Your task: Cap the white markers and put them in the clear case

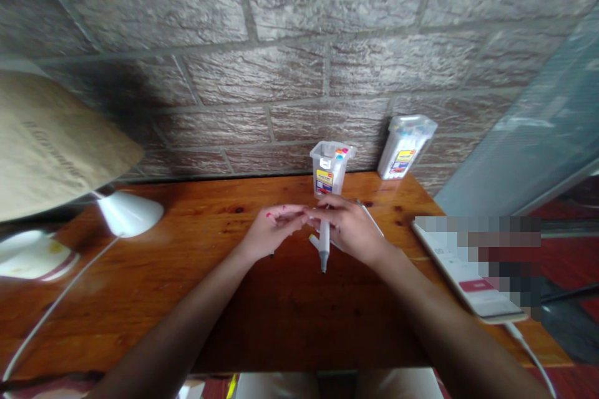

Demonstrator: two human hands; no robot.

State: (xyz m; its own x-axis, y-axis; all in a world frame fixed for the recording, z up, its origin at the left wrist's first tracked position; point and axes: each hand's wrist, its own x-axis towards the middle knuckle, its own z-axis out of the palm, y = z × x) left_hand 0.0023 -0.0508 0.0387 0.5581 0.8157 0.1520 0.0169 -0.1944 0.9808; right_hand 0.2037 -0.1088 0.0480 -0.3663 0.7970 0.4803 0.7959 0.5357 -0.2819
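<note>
The glossy brown wooden table (196, 218) lay beneath the fingers. The open, clear plastic container (321, 165) stood just beyond them. The right hand (358, 230), nearer to the grey-and-white cylindrical marker (324, 242), held its barrel in narrowed fingers. The left hand (269, 230) had its fingers drawn narrow beside the right fingertips; whether they gripped anything could not be determined. From the right fingers, the marker's long axis ran toward the table's near edge, dark tip foremost.
</note>
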